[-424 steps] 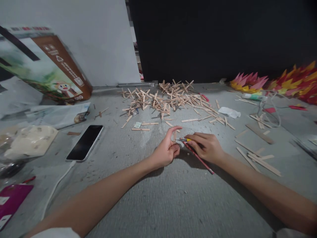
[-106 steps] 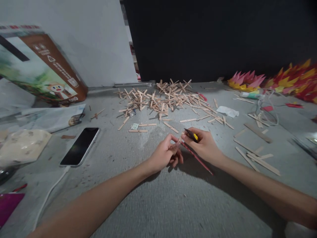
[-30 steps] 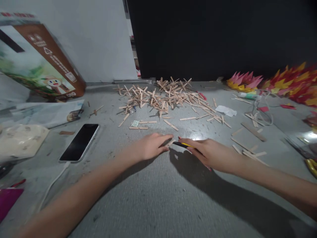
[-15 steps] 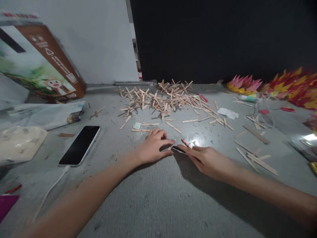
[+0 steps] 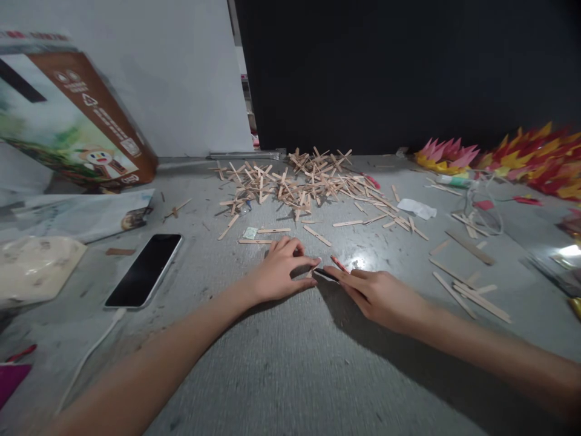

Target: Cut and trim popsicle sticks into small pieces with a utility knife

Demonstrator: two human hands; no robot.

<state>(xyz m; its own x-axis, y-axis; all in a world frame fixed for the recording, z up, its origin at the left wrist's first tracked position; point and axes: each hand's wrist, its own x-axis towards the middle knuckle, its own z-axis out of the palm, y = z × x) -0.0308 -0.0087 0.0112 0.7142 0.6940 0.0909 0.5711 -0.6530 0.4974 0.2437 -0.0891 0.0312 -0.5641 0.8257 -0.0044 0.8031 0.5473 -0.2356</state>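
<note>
My left hand [image 5: 284, 269] rests on the grey table, thumb and fingertips closed around a small pale piece of wooden stick [image 5: 310, 274], mostly hidden by the fingers. From the right, my right hand [image 5: 374, 290] grips a narrow dark blade-like tool [image 5: 325, 275], its tip meeting the wood at my left fingertips. Just behind those right fingers shows a red stick-shaped thing [image 5: 338, 263]; whether it belongs to the tool I cannot tell. Beyond my left hand lie flat craft sticks [image 5: 273, 230] and a small pale green square [image 5: 249, 232].
A heap of crossed craft sticks [image 5: 299, 181] spreads along the back. Loose sticks [image 5: 481, 297] lie at right, near a white cord [image 5: 499, 212] and paper leaf shapes [image 5: 521, 160]. At left are a phone [image 5: 144, 270] on a cable, a plastic bag [image 5: 40, 260] and a printed box [image 5: 91, 121].
My hands keep almost the same pose, with the dark tool's tip still at the wood. The view has shifted very slightly.
</note>
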